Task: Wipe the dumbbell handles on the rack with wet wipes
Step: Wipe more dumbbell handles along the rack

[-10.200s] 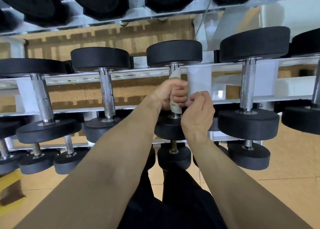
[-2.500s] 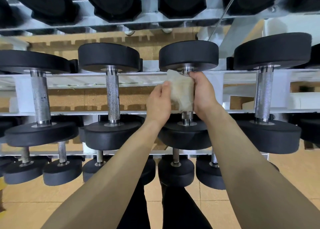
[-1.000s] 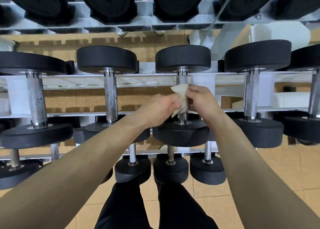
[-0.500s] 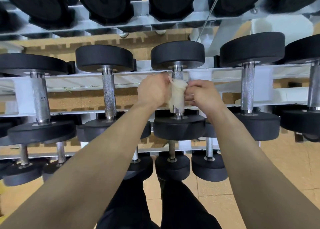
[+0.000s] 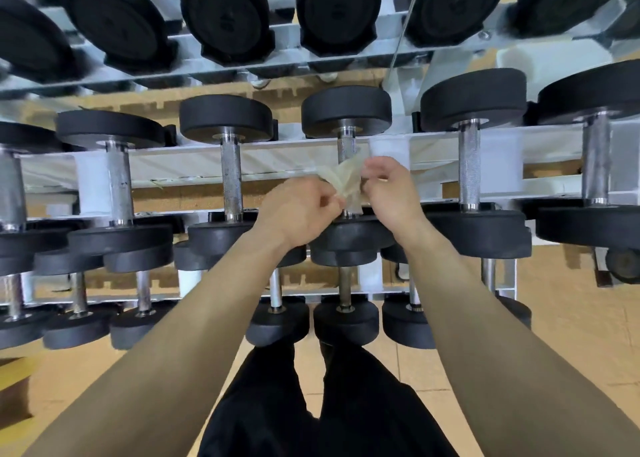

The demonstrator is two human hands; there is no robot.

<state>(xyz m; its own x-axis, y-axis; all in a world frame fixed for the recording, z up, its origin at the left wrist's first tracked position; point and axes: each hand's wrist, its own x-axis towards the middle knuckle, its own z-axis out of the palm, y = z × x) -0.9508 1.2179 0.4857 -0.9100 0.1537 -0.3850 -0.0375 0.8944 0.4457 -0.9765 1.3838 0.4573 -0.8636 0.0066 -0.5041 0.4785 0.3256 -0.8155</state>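
At mid-frame my left grip (image 5: 301,211) and right grip (image 5: 388,193) each pinch a side of the wipe (image 5: 346,181), crumpled between them in front of the dumbbell handle (image 5: 346,149), which runs vertically.

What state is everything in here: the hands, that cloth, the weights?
left hand: pinches the wet wipe's left end.
right hand: pinches its right end.
wet wipe: crumpled, held against the lower part of the centre dumbbell handle.
centre dumbbell handle: upper part bare, lower part hidden behind the wipe.
neighbouring dumbbells: resting on the rack, no hand on them.
rack: loaded on every tier in view.
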